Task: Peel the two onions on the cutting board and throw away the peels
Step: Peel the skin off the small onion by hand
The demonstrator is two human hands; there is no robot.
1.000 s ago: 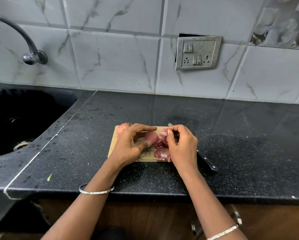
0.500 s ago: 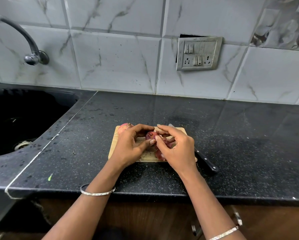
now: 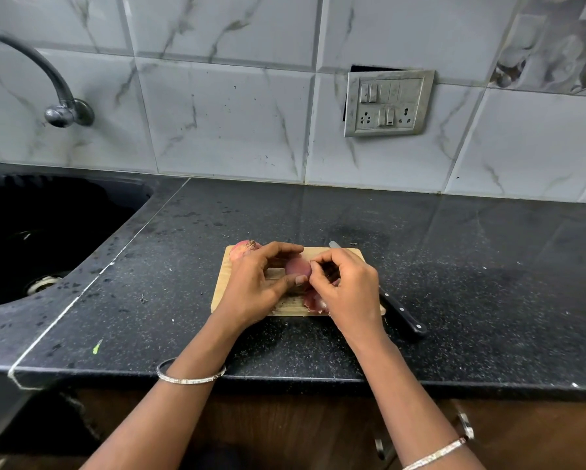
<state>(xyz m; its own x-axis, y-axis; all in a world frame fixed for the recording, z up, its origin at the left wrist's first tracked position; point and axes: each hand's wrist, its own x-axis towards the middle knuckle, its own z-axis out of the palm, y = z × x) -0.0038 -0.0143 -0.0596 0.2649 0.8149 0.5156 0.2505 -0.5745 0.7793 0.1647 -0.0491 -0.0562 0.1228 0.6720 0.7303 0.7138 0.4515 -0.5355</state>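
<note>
Leftmost, a black basin sink (image 3: 47, 232) is sunk into the counter, with a curved metal tap (image 3: 59, 100) fixed to the marbled white wall tiles (image 3: 223, 123) above it. Next to it runs the black speckled stone countertop (image 3: 471, 273), glossy and dotted with water marks, with a small green scrap (image 3: 96, 347) near its front edge.

A small rectangular wooden cutting board (image 3: 222, 290) lies on the counter. At its far left corner sits the unpeeled onion (image 3: 242, 249), round, in pale papery skin with a dry tuft on top, partly hidden by the left hand (image 3: 254, 286). That hand, with a thin metal bangle (image 3: 190, 377) on its wrist, curls round the held onion (image 3: 298, 268), thumb below and fingers over the top. This onion is smooth and purple, just above the middle of the board.

The right hand (image 3: 351, 295) meets it from the right, thumb and forefinger closed together at the onion's edge; whether they pinch a strip of skin is too small to tell. Loose reddish peels (image 3: 313, 302) lie crumpled on the board's near side, half covered by this hand.

A knife (image 3: 403, 315) with a black riveted handle lies along the board's right edge, its blade mostly hidden behind the right hand. On the wall far right of centre hangs a metal switch plate (image 3: 388, 103).
</note>
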